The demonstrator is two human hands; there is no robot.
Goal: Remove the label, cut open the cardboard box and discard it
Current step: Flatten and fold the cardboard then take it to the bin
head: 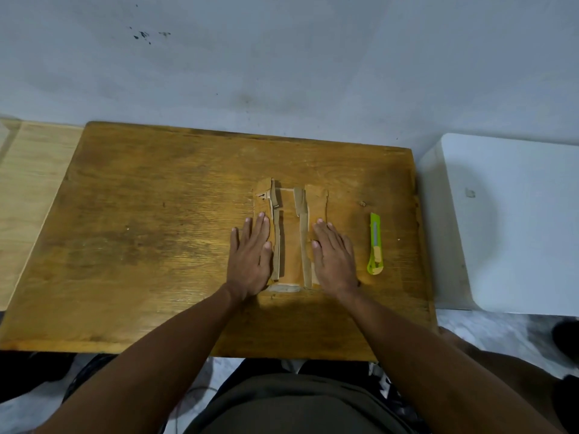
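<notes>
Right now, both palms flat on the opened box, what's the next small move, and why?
Probably gather the cardboard box to discard it: it lies cut open and flattened under the left hand and right hand, and the green knife is set down beside it on the wooden table.

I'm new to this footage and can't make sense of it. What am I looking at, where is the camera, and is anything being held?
There is no machine, just a person working bare-handed. The single picture comes from a camera on their head, looking down. On the wooden table lies a cut-open, flattened cardboard box. The left hand and right hand press its side flaps flat with straight fingers. Nothing is held. A green knife lies to the right of the box, untouched.
</notes>
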